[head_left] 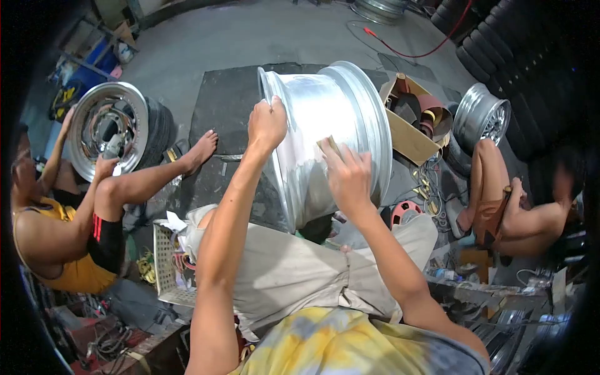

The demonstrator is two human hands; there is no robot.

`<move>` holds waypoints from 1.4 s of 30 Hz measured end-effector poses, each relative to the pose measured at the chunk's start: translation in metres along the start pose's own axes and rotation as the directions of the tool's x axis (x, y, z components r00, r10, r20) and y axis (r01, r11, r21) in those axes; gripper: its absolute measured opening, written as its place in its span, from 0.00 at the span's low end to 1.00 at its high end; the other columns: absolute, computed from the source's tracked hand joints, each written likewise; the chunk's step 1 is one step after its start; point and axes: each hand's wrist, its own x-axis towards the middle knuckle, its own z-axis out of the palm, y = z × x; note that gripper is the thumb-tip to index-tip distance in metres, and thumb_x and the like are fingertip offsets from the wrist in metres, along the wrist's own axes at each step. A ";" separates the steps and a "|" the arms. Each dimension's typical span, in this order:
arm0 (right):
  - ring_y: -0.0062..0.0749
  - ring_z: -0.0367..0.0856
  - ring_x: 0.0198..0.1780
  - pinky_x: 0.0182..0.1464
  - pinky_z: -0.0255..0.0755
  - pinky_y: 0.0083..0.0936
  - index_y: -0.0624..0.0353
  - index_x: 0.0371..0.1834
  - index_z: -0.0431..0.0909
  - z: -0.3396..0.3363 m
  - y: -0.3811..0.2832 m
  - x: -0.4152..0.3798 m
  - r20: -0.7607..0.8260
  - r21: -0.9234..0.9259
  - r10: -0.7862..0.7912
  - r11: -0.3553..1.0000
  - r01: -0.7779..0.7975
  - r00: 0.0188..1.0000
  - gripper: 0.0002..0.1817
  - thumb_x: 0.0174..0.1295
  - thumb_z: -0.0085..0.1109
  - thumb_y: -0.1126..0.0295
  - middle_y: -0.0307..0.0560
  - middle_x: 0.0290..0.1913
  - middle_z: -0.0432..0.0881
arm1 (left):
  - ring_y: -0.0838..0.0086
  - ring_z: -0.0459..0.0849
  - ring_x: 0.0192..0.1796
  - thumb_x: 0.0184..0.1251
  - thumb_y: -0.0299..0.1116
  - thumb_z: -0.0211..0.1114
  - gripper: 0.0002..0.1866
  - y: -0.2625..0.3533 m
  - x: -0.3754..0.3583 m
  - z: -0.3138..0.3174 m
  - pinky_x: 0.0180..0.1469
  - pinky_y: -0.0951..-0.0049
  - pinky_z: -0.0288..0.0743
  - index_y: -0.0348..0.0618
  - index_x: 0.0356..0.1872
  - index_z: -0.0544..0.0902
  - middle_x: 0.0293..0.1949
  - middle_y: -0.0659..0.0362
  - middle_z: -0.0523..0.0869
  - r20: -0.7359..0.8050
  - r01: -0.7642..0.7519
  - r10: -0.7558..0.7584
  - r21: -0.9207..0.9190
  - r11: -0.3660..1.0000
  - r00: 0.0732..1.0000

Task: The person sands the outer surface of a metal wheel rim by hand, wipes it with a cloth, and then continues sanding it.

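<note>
A large silver wheel rim point(312, 106) stands in front of my knees, its barrel facing up toward me. My left hand point(267, 122) is closed around the rim's left lip. My right hand point(349, 178) presses a small tan piece of sandpaper point(329, 147) against the barrel, fingers over it. The metal looks bright on top and duller grey lower down. My legs partly hide the bottom of the rim.
At left, a person holds a polished wheel point(109, 128). Another person sits at right near a second rim point(482, 115). A cardboard box point(409, 134) of abrasive rolls stands right of my rim. A plastic basket point(164, 265) is by my left leg; stacked tires point(500, 50) line the right.
</note>
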 end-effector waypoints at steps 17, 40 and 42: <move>0.37 0.83 0.44 0.49 0.65 0.41 0.58 0.61 0.85 -0.005 0.028 0.005 -0.014 -0.004 -0.073 0.997 0.073 0.997 0.21 0.64 0.63 0.74 0.45 0.43 0.84 | 0.33 0.86 0.54 0.81 0.47 0.49 0.30 -0.001 0.006 -0.001 0.60 0.44 0.76 0.23 0.44 0.86 0.44 0.28 0.87 0.032 0.014 -0.015 0.022 1.000 0.999; 0.47 0.87 0.47 0.50 0.68 0.46 0.57 0.58 0.86 0.024 0.017 0.010 -0.079 0.040 -0.031 0.999 0.035 0.996 0.20 0.62 0.59 0.77 0.51 0.48 0.88 | 0.41 0.81 0.68 0.82 0.55 0.45 0.36 0.012 0.072 0.004 0.72 0.50 0.72 0.27 0.59 0.84 0.61 0.32 0.84 0.030 0.161 -0.167 0.132 0.978 0.986; 0.47 0.87 0.47 0.50 0.68 0.47 0.57 0.58 0.86 0.028 0.020 0.024 -0.065 0.040 -0.049 0.998 0.051 0.997 0.20 0.63 0.59 0.77 0.51 0.47 0.88 | 0.40 0.80 0.69 0.83 0.57 0.43 0.38 0.013 0.071 0.010 0.73 0.51 0.71 0.27 0.60 0.84 0.62 0.32 0.83 -0.033 0.208 -0.206 0.112 0.972 0.978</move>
